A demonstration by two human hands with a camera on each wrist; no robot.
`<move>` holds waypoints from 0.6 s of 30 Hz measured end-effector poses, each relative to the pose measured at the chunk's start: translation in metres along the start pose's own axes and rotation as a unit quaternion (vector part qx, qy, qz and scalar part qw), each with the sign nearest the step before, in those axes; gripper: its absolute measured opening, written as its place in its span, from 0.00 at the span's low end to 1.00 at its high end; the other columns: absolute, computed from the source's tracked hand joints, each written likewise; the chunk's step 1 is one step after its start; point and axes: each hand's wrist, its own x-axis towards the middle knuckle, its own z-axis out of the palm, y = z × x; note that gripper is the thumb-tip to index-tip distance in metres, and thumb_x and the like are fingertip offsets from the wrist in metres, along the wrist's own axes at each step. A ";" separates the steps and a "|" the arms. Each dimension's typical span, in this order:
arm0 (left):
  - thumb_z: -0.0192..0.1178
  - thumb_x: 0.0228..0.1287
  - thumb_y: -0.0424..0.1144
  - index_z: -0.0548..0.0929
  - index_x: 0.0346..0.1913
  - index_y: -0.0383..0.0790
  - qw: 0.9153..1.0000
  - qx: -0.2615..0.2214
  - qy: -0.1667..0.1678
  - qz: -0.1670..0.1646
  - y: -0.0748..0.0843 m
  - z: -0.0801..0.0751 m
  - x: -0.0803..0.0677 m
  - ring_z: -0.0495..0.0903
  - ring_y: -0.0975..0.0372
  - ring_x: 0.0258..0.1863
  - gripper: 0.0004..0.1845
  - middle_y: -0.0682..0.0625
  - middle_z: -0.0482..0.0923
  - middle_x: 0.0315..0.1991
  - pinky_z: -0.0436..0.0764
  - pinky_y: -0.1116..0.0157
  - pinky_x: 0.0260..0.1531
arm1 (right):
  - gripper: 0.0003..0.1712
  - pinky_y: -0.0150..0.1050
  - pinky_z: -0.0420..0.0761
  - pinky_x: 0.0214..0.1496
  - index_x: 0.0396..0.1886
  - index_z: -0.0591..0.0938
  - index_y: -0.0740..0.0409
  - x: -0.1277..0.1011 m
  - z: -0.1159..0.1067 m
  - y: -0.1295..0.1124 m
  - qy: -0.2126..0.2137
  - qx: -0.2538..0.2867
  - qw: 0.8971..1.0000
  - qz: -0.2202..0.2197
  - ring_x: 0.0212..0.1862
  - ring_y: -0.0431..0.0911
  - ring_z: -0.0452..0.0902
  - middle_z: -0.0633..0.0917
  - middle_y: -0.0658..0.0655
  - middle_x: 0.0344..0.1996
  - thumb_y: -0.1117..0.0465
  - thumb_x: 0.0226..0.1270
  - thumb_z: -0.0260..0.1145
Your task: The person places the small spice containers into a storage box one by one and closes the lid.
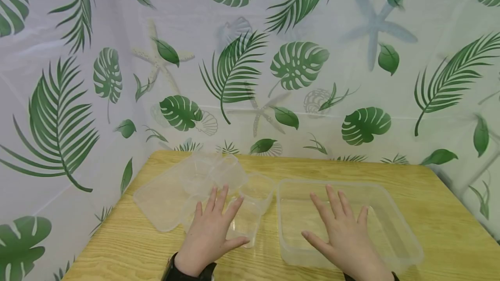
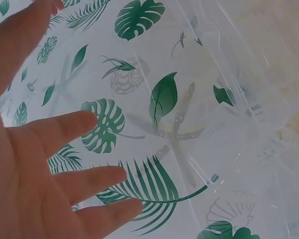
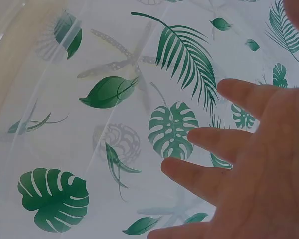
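Both hands show with fingers spread and nothing in them. My left hand (image 1: 208,237) is over the near part of a group of clear plastic containers, overlapping a clear cup-like container (image 1: 246,220) in the head view. Behind it are a round clear container (image 1: 259,187) and a tipped clear container (image 1: 228,172). My right hand (image 1: 343,237) is above a large rectangular translucent plastic box (image 1: 404,229), its fingers spread across the box's opening in that view. The left wrist view shows the left hand (image 2: 45,164) beside clear plastic; the right wrist view shows the right hand (image 3: 249,159) with fingers apart.
A flat translucent lid (image 1: 160,203) lies on the left side of the wooden table (image 1: 125,237), partly under the containers. A leaf-patterned sheet (image 1: 250,77) hangs behind the table's back edge and along its sides.
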 end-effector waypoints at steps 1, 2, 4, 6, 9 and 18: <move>0.58 0.46 0.64 0.63 0.64 0.48 1.000 0.005 0.000 -0.001 0.000 0.000 0.000 0.52 0.43 0.62 0.42 0.37 0.51 0.65 0.61 0.38 0.46 | 0.42 0.75 0.43 0.45 0.64 0.62 0.53 0.000 -0.001 0.000 0.000 -0.001 1.000 0.003 0.62 0.65 0.48 0.55 0.67 0.64 0.37 0.54 0.59; 0.58 0.47 0.63 0.65 0.63 0.47 1.000 0.012 0.000 -0.003 0.000 0.000 0.000 0.54 0.44 0.62 0.41 0.37 0.53 0.64 0.62 0.39 0.47 | 0.42 0.75 0.44 0.45 0.64 0.62 0.54 0.001 -0.002 0.001 0.001 0.000 1.000 0.005 0.61 0.65 0.50 0.57 0.68 0.63 0.38 0.54 0.60; 0.58 0.48 0.62 0.67 0.61 0.45 1.000 0.026 0.005 -0.007 -0.001 0.000 0.000 0.59 0.45 0.59 0.38 0.37 0.58 0.62 0.64 0.42 0.47 | 0.40 0.75 0.47 0.45 0.62 0.64 0.56 0.001 -0.005 0.003 0.007 0.000 1.000 0.007 0.59 0.65 0.56 0.61 0.69 0.60 0.42 0.54 0.62; 0.59 0.48 0.61 0.69 0.60 0.44 0.999 0.036 0.014 -0.010 -0.001 0.001 0.000 0.63 0.46 0.57 0.37 0.38 0.62 0.60 0.65 0.44 0.47 | 0.37 0.73 0.52 0.45 0.60 0.67 0.59 0.002 -0.007 0.007 0.017 -0.002 1.000 0.006 0.54 0.64 0.64 0.67 0.69 0.57 0.46 0.53 0.64; 0.60 0.48 0.59 0.70 0.58 0.44 0.999 0.040 0.027 -0.008 -0.001 0.002 0.000 0.65 0.48 0.56 0.36 0.38 0.64 0.58 0.67 0.46 0.46 | 0.32 0.66 0.63 0.44 0.55 0.71 0.64 0.002 -0.011 0.015 0.040 0.011 0.999 0.001 0.46 0.62 0.72 0.74 0.67 0.49 0.52 0.52 0.67; 0.63 0.47 0.56 0.75 0.51 0.42 0.997 0.045 0.049 0.033 0.002 0.013 0.003 0.72 0.51 0.48 0.30 0.42 0.73 0.49 0.71 0.49 0.41 | 0.31 0.51 0.75 0.29 0.53 0.72 0.69 -0.007 -0.031 0.057 -0.006 0.036 0.994 0.105 0.37 0.60 0.76 0.78 0.70 0.42 0.50 0.57 0.63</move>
